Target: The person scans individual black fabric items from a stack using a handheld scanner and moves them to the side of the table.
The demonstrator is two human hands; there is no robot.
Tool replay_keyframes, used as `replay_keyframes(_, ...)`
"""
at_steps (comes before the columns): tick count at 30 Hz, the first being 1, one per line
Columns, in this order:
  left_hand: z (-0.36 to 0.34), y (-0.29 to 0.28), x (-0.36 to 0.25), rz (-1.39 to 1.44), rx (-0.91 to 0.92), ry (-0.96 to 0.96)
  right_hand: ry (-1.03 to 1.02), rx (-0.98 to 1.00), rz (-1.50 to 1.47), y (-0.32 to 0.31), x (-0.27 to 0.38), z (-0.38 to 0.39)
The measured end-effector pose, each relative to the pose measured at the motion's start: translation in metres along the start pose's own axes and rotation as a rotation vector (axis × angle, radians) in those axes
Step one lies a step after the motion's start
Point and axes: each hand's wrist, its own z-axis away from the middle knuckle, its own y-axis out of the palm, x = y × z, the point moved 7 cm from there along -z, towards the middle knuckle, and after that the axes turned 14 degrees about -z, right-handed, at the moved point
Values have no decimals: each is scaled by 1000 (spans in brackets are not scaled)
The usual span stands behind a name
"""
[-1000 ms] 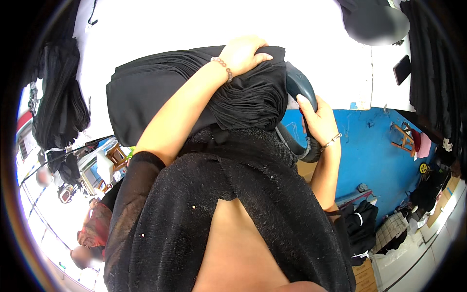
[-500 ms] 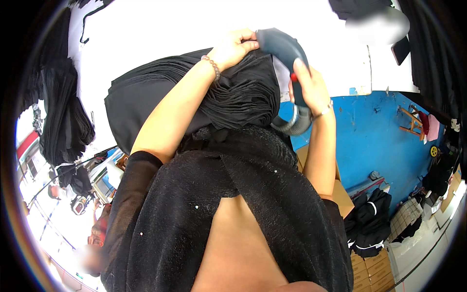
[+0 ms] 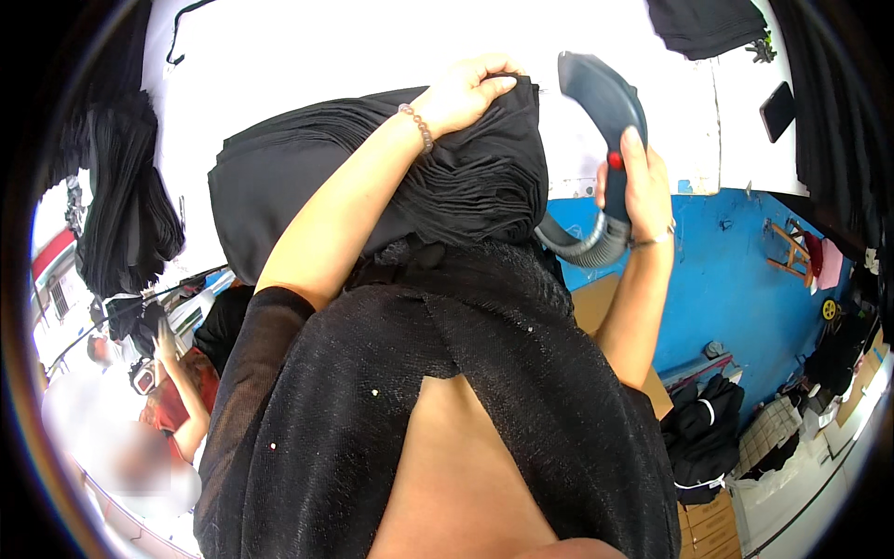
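A thick stack of folded black cloth pieces (image 3: 298, 177) lies on the white table's near edge, against my front. At its far right corner, my left hand (image 3: 473, 91) pinches the black cloth between thumb and fingers. My right hand (image 3: 644, 191) is wrapped round a dark grey handheld thread trimmer (image 3: 601, 88) with a red button. Its curved head is held up to the right of the stack, apart from the cloth. From the handle's lower end a grey corrugated hose (image 3: 596, 247) bends left and passes out of sight behind the stack.
The white table (image 3: 372, 42) carries a phone (image 3: 777, 112) and another black cloth pile (image 3: 703, 26) at the far right. Black cloth bundles (image 3: 121, 205) hang at the left. Cardboard boxes (image 3: 710, 531) stand low right on the blue floor (image 3: 712, 279). Another person (image 3: 191, 391) is at lower left.
My right hand has drawn the trimmer rightward, away from the stack's corner and my left hand. My left hand stays at the corner. The person at lower left has raised an arm.
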Motion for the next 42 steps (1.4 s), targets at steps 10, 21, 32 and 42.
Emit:
replay_keyframes(10, 6, -12, -34, -313, -118, 239, -32, -31, -67, -12, -6, 2)
replay_keyframes(21, 67, -29, -77, -608, -124, 654, -170, -39, 82, -14, 11, 44)
replay_keyframes(32, 94, -44, -8, -537, -360, 476, -101, 173, 717, 42, 8, 24)
replay_keyframes(42, -9, 1, 7, -553, -229, 108, -101, -51, 235, -11, 3, 51)
